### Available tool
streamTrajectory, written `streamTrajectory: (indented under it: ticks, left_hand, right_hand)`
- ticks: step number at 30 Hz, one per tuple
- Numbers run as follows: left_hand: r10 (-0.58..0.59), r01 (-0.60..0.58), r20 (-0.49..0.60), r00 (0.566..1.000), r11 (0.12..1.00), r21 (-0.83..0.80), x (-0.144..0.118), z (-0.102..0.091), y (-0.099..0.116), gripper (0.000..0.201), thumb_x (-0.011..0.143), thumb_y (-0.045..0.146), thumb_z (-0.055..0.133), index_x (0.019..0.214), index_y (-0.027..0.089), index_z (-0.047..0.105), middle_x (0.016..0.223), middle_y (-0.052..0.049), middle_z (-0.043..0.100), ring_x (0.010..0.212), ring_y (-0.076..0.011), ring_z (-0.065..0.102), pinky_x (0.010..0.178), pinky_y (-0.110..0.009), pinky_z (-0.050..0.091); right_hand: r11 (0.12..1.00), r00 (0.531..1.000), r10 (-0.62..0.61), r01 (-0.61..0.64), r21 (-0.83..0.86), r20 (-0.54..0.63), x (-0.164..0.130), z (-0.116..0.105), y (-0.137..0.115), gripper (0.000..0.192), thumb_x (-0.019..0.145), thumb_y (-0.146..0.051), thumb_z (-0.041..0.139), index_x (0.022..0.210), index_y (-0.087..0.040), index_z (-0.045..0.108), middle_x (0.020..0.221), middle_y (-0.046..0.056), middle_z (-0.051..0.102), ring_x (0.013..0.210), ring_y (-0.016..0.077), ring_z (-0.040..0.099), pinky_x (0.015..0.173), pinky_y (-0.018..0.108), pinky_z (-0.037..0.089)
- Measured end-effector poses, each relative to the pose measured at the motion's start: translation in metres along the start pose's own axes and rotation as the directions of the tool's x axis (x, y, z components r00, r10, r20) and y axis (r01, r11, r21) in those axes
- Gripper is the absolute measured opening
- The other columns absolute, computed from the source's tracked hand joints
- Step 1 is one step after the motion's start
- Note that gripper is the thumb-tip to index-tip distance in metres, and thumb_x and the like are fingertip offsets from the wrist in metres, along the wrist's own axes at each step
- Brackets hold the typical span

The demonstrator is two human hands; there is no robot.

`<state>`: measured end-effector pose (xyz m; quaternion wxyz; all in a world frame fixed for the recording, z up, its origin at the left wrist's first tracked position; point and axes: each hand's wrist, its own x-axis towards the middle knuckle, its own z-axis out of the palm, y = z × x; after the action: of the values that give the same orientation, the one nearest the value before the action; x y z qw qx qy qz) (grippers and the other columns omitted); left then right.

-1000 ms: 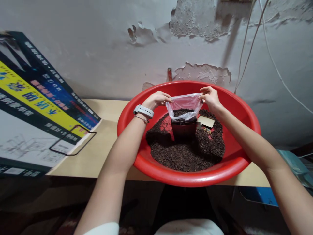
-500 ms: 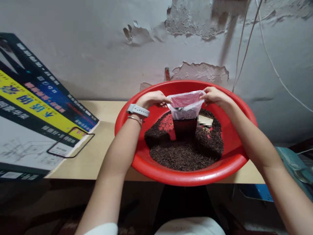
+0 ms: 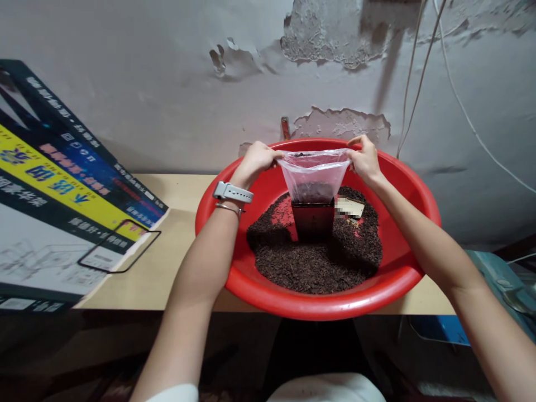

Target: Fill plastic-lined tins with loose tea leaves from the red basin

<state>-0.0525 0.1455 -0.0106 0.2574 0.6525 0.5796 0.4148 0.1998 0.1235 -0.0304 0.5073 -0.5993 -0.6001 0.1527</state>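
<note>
A big red basin [image 3: 377,301] holds a heap of dark loose tea leaves [image 3: 314,262]. In the middle of the heap stands a dark red box [image 3: 313,220] with a clear plastic bag [image 3: 314,176] inside it, its top pulled up taut. My left hand [image 3: 257,159] pinches the bag's left top corner. My right hand [image 3: 364,159] pinches the right top corner. Dark leaves show through the lower part of the bag. A small beige card [image 3: 349,207] lies on the leaves just right of the box.
The basin sits on a pale wooden table [image 3: 167,262] against a peeling grey wall [image 3: 167,84]. A large printed cardboard box [image 3: 62,190] leans at the left. White cables [image 3: 419,72] hang down the wall at the right. A watch and bracelet are on my left wrist.
Both hands have lifted the bag's top edge upward and stretched it taut; a second ago the bag was slack and folded over the box.
</note>
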Motion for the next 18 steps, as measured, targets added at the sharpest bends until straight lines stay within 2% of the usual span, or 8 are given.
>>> streamTrajectory:
  ticks: [2, 6, 10, 13, 15, 18]
  left_hand:
    - [0.037, -0.037, -0.035, 0.999, 0.999, 0.008, 0.002, 0.000, -0.003, 0.027, 0.076, 0.023, 0.065, 0.052, 0.013, 0.057, 0.043, 0.000, 0.046, 0.047, -0.0099, 0.044, 0.051, -0.023, 0.037]
    - [0.001, -0.007, 0.045, 0.999, 0.988, 0.152, 0.008, -0.002, -0.006, 0.020, 0.069, 0.026, 0.073, 0.057, 0.015, 0.061, 0.043, -0.001, 0.049, 0.057, -0.0162, 0.054, 0.060, -0.026, 0.043]
    - [0.028, -0.013, -0.044, 0.999, 0.954, 0.299, 0.010, -0.005, -0.010, 0.017, 0.071, 0.030, 0.073, 0.063, 0.017, 0.066, 0.049, -0.004, 0.056, 0.074, -0.0226, 0.063, 0.071, -0.027, 0.046]
    - [0.089, -0.105, 0.060, 0.994, 0.929, 0.355, 0.009, -0.001, -0.014, 0.018, 0.064, 0.032, 0.079, 0.071, 0.018, 0.069, 0.066, -0.006, 0.067, 0.089, -0.0253, 0.064, 0.078, -0.027, 0.046]
    - [0.104, -0.148, 0.139, 0.985, 0.923, 0.356, 0.008, 0.005, -0.017, 0.021, 0.062, 0.032, 0.081, 0.074, 0.019, 0.070, 0.076, -0.007, 0.070, 0.092, -0.0251, 0.063, 0.080, -0.027, 0.046]
    - [0.109, -0.154, 0.151, 0.982, 0.932, 0.328, 0.009, 0.010, -0.018, 0.018, 0.069, 0.034, 0.075, 0.073, 0.017, 0.070, 0.076, -0.007, 0.069, 0.087, -0.0233, 0.063, 0.079, -0.028, 0.046]
  right_hand:
    - [0.998, 0.998, -0.046, 0.045, -0.031, -0.031, 0.000, 0.003, 0.003, 0.032, 0.085, -0.022, 0.049, 0.116, -0.018, 0.055, 0.082, 0.005, 0.062, 0.074, 0.0178, 0.060, 0.075, 0.035, 0.051]
    - [0.989, 0.996, -0.081, 0.085, -0.118, 0.036, -0.003, 0.004, 0.002, 0.026, 0.084, -0.026, 0.054, 0.109, -0.018, 0.059, 0.094, 0.008, 0.066, 0.085, 0.0220, 0.062, 0.084, 0.039, 0.049]
    - [0.977, 0.993, -0.120, 0.121, -0.174, 0.014, -0.010, 0.003, -0.004, 0.030, 0.087, -0.029, 0.052, 0.114, -0.020, 0.056, 0.098, 0.008, 0.067, 0.090, 0.0235, 0.062, 0.089, 0.041, 0.047]
    - [0.961, 0.992, -0.117, 0.126, -0.247, 0.051, -0.011, 0.004, -0.004, 0.029, 0.082, -0.025, 0.055, 0.110, -0.018, 0.058, 0.096, 0.009, 0.067, 0.091, 0.0252, 0.062, 0.090, 0.043, 0.047]
    - [0.949, 0.996, -0.074, 0.085, -0.303, 0.048, -0.009, 0.004, -0.001, 0.033, 0.077, -0.025, 0.060, 0.109, -0.017, 0.059, 0.097, 0.011, 0.068, 0.093, 0.0271, 0.061, 0.090, 0.043, 0.047]
    - [0.931, 0.997, 0.008, 0.019, -0.364, 0.072, -0.006, 0.004, 0.005, 0.029, 0.073, -0.024, 0.062, 0.100, -0.015, 0.063, 0.095, 0.012, 0.069, 0.096, 0.0286, 0.061, 0.089, 0.042, 0.047]
